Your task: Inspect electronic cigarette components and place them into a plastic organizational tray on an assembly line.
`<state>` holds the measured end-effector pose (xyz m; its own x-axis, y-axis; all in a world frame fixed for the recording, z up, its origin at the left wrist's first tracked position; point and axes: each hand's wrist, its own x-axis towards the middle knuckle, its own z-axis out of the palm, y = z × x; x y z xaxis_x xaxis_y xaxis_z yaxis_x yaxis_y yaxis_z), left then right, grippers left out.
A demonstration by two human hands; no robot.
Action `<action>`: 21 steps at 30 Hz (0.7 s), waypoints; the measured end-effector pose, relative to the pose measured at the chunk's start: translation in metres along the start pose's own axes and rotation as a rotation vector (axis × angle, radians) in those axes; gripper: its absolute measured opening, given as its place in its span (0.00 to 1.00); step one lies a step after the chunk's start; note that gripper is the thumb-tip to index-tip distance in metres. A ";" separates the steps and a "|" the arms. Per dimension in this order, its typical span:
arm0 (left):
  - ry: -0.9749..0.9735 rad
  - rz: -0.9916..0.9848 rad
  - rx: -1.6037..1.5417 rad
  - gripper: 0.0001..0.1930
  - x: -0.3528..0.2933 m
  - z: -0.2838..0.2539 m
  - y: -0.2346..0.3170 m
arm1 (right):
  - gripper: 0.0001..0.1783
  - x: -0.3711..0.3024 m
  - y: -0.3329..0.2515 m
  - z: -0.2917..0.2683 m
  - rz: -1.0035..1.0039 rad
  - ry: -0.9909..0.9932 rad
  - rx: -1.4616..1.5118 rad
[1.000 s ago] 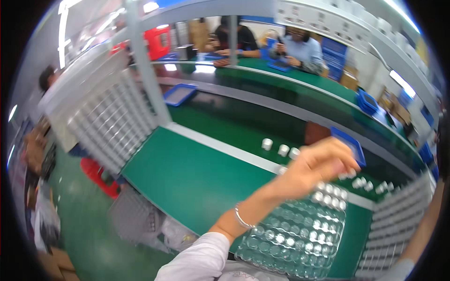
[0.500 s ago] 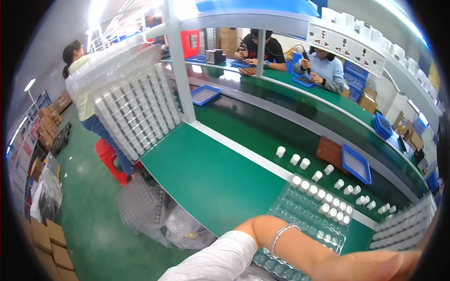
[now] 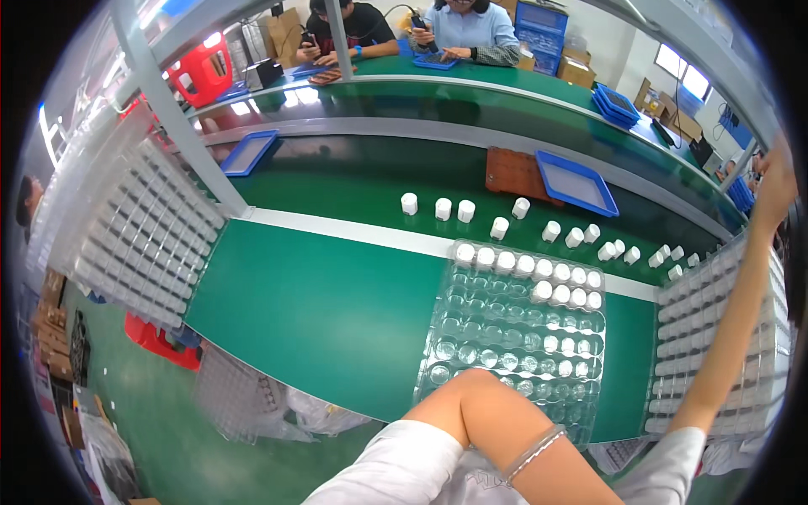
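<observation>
My left arm, bent at the elbow and wearing a bracelet [image 3: 536, 454], crosses the near edge of the bench; its hand is out of the picture. At the far right my right arm is stretched upward, and my right hand [image 3: 776, 187] is at the dark rim, beside the metal frame. Its fingers are too unclear to tell whether they hold anything. Between the arms lies a clear plastic tray [image 3: 431, 353] with rows of round pockets. White cylindrical caps [image 3: 505, 263] stand in its far row and in the right part of the row below.
Loose white caps [image 3: 409, 204] stand on the green belt [image 3: 337, 181] beyond the bench, near a brown board [image 3: 509, 172] and a blue tray [image 3: 581, 187]. Stacked filled trays [image 3: 139, 236] rise at the left, more [image 3: 699, 328] at the right. Two people work across the line.
The view has swung to the right and downward. My left hand, blurred at lower right before, has left the picture. My right arm has come into sight, raised at the right.
</observation>
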<state>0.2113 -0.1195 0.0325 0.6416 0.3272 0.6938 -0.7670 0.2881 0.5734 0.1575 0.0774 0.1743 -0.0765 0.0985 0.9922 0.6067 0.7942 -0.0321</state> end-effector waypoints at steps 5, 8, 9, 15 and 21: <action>-0.021 -0.132 -0.103 0.46 -0.020 0.003 0.024 | 0.15 -0.156 0.040 0.029 0.152 -0.647 0.338; -0.029 -0.208 -0.176 0.48 -0.029 0.008 0.048 | 0.26 -0.219 0.052 0.079 0.021 -0.960 0.100; -0.033 -0.229 -0.201 0.49 -0.025 0.002 0.046 | 0.27 -0.229 0.051 0.088 0.053 -1.106 0.074; 0.589 -0.201 0.343 0.33 -0.121 -0.084 0.103 | 0.23 -0.255 0.055 0.149 0.002 -1.413 -0.015; 0.855 0.316 0.793 0.29 -0.167 -0.093 0.233 | 0.29 -0.267 0.054 0.169 0.247 -1.340 0.187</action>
<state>-0.0733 -0.0232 0.0092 -0.0047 0.8597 0.5108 -0.4935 -0.4462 0.7465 0.0769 0.1948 -0.1131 -0.7458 0.6604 0.0875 0.6095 0.7295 -0.3104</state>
